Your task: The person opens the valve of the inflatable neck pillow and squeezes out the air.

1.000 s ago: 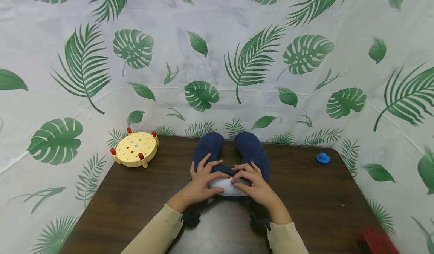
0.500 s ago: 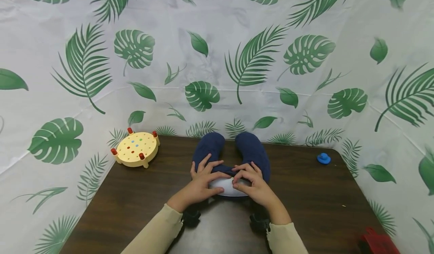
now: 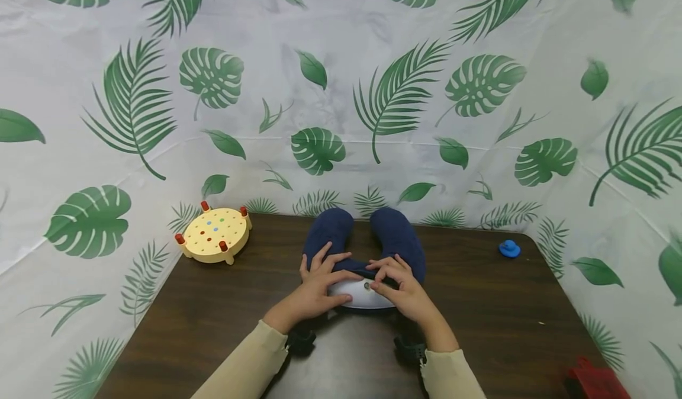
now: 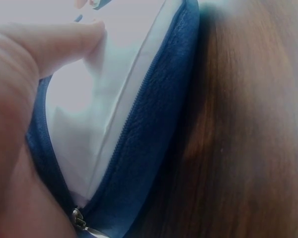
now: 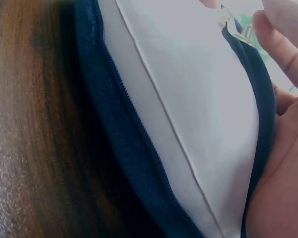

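Note:
A navy U-shaped neck pillow (image 3: pixel 394 236) lies on the dark wooden table (image 3: pixel 213 310), its arms pointing away from me. Its cover is unzipped along the near edge, and the white inner cushion (image 3: pixel 356 296) bulges out. My left hand (image 3: pixel 318 280) rests spread on the cover with its thumb (image 4: pixel 54 42) pressing the white cushion (image 4: pixel 89 99). A zip slider (image 4: pixel 79 220) shows by my palm. My right hand (image 3: pixel 398 285) curls over the cover's edge (image 5: pixel 260 94) beside a small clear valve (image 5: pixel 237 27) on the white cushion (image 5: pixel 188 99).
A round yellow peg board (image 3: pixel 215 233) with red pegs stands at the table's back left. A small blue object (image 3: pixel 509 248) lies at the back right. A red thing (image 3: pixel 594 381) sits at the near right corner. Leaf-print sheets wall in the table.
My right fingers have shifted slightly to the right, uncovering the small valve on the white cushion. The left hand and the pillow have stayed put.

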A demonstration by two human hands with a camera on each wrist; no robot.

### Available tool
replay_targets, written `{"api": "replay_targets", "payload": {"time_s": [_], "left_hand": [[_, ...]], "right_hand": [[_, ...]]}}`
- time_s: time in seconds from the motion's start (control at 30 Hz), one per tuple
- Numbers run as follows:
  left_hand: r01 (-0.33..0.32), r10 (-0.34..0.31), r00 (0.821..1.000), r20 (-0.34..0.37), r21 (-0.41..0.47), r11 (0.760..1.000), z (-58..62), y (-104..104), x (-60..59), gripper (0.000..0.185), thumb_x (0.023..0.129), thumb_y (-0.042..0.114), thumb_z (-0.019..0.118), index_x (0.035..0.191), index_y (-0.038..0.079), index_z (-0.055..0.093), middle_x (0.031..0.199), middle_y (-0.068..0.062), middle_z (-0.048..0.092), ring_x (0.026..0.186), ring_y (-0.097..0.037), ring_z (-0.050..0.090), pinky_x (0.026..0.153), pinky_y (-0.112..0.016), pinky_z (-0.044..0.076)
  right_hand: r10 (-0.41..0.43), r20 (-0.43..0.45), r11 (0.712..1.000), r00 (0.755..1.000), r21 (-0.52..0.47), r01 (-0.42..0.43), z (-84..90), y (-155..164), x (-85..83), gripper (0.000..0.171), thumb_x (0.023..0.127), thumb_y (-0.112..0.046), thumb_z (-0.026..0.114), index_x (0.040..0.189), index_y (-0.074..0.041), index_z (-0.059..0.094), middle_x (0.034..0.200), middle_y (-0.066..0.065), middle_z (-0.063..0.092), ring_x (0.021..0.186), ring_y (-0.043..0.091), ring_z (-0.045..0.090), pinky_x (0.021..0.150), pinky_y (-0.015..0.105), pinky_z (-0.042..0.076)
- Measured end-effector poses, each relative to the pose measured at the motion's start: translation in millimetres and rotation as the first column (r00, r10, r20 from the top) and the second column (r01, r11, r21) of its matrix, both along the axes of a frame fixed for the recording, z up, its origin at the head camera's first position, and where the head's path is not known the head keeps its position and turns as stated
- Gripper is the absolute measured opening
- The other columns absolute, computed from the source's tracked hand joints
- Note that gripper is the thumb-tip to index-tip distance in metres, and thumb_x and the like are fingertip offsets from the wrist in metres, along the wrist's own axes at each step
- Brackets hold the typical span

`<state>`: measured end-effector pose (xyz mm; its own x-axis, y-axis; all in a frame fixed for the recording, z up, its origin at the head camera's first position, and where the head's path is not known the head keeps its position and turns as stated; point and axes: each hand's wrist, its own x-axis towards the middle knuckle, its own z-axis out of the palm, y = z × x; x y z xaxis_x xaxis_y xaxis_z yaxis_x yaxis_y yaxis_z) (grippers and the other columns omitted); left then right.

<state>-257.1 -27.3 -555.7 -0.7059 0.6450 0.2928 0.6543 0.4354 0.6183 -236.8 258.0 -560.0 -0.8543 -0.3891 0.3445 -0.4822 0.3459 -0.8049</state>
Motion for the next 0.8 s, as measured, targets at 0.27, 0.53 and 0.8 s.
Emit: {"api": "replay_targets", "payload": {"time_s": [0.27,0.53,0.8], "left_hand": [[-0.003,0.003,1.0,-0.001,0.017,1.0,-2.8,-0.3,-0.1,0.043,0.099,0.036,0.081,0.141,0.035,0.072,0.174,-0.005,0.039,0.169,-0.046,0.0,0.111,-0.089,-0.015],[-0.006,0.006,1.0,0.018,-0.008,1.0,-4.1,0.5,-1.3,0.038,0.107,0.035,0.068,0.145,0.037,0.069,0.175,-0.003,0.037,0.17,-0.045,-0.002,0.113,-0.088,-0.015],[-0.01,0.012,0.999,0.05,-0.039,0.999,-3.5,0.0,-1.6,0.038,0.11,0.037,0.064,0.148,0.041,0.066,0.177,-0.004,0.034,0.171,-0.039,-0.007,0.114,-0.086,-0.018]], "right_hand": [[-0.028,-0.021,1.0,0.999,-0.01,0.028,-2.7,-3.7,-0.6,0.014,0.102,-0.013,0.076,0.101,-0.024,0.068,0.13,0.002,0.073,0.143,0.035,0.061,0.129,0.074,0.0],[-0.031,-0.068,0.998,0.997,0.049,0.035,-1.8,-5.2,1.0,0.018,0.102,-0.016,0.077,0.113,-0.03,0.08,0.13,0.002,0.073,0.141,0.034,0.06,0.13,0.073,0.003],[-0.038,-0.078,0.993,0.996,0.111,0.047,-0.1,-5.9,-0.3,0.036,0.084,-0.022,0.094,0.116,-0.031,0.08,0.132,-0.001,0.073,0.143,0.033,0.062,0.132,0.07,0.006]]}}
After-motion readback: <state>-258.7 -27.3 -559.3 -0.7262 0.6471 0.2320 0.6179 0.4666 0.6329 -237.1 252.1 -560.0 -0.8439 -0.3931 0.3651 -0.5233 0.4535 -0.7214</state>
